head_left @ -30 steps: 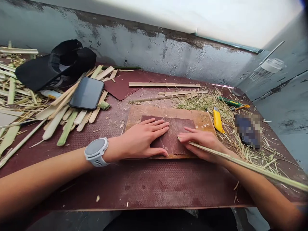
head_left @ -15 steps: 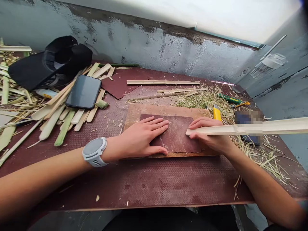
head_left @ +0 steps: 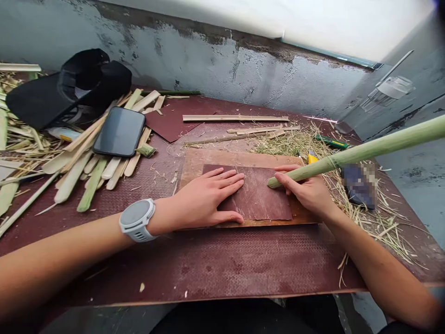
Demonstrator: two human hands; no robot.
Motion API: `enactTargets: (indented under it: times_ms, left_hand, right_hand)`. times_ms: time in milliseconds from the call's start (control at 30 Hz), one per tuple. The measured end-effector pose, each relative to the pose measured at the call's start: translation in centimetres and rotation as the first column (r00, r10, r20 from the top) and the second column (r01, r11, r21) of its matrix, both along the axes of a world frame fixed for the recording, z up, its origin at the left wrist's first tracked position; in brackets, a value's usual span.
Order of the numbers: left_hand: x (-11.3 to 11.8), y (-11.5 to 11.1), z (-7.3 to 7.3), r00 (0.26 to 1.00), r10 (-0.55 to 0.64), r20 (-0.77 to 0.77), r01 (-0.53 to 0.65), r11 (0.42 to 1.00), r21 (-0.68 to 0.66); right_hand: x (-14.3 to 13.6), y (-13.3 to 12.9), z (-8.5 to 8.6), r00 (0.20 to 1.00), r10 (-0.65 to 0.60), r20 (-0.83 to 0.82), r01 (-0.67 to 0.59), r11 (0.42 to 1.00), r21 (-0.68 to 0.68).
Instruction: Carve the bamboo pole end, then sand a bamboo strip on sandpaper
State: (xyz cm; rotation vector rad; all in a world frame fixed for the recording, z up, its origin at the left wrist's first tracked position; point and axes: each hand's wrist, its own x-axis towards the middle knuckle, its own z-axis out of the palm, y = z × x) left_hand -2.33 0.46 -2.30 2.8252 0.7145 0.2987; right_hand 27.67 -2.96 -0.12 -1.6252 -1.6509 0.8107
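My left hand (head_left: 212,197) lies flat, fingers stretched out, on a dark red-brown sheet that looks like sandpaper (head_left: 257,195). White dust streaks mark the sheet, which rests on a wooden board (head_left: 208,157). Beyond the board's right part, my right hand (head_left: 306,190) grips a long bamboo strip (head_left: 365,150) close to its near end. The strip's green outer side faces up; its tip is just over the sheet's right edge, and I cannot tell whether it touches. From there the strip slants up and out of view on the right.
A phone (head_left: 120,132) and a black cap (head_left: 76,88) lie on cut bamboo strips (head_left: 93,185) at the left. Shavings (head_left: 288,144), a yellow-handled cutter (head_left: 312,157) and a blurred dark object (head_left: 358,185) are on the right. Another strip (head_left: 236,118) lies behind the board.
My right hand has turned the bamboo strip over, from its pale inner side to its green side, and its far end has risen. My left hand has stayed in place.
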Motion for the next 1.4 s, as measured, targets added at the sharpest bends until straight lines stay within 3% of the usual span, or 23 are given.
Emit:
enactTargets:
  times_ms: [267,500,733,867,1000,1067,1200,1300,1400]
  left_hand:
    - [-0.1,0.0,0.0,1.000,-0.014,0.017,0.014,1.000,0.009]
    - [0.0,-0.1,0.2,1.000,-0.010,0.009,0.010,1.000,0.005]
    - [-0.2,0.0,0.2,1.000,-0.008,0.006,0.008,1.000,-0.017]
    - [-0.3,0.0,0.2,1.000,-0.006,0.007,0.007,0.999,-0.034]
    - [-0.3,-0.1,0.2,1.000,-0.004,0.006,0.004,0.999,-0.036]
    - [-0.2,-0.1,0.2,1.000,-0.005,0.002,0.005,1.000,-0.027]
    - [-0.2,-0.1,0.2,1.000,-0.006,-0.002,0.006,1.000,-0.016]
    - [-0.2,-0.1,0.2,1.000,-0.006,-0.001,0.006,1.000,-0.015]
    - [-0.2,-0.1,0.3,1.000,-0.005,0.001,0.005,1.000,-0.013]
  right_hand:
    - [1.0,0.1,0.1,0.997,0.071,0.022,-0.069,0.995,-0.079]
    - [1.6,0.2,-0.4,0.990,0.138,0.003,-0.137,0.989,-0.047]
    - [2.7,-0.2,0.3,0.920,0.319,0.228,-0.335,0.941,0.038]
    - [2.9,-0.4,0.5,0.892,0.415,0.177,-0.419,0.908,-0.020]
    - [2.6,-0.5,0.6,0.891,0.448,0.076,-0.451,0.892,0.022]
    - [2.3,-0.5,0.7,0.903,0.428,0.015,-0.429,0.903,0.009]
    - [2.0,-0.6,0.7,0.955,0.266,-0.133,-0.282,0.952,-0.118]
    - [1.9,-0.4,0.7,0.946,0.173,-0.275,-0.228,0.956,-0.184]
    - [1.9,0.0,0.7,0.948,0.115,-0.298,-0.188,0.955,-0.228]
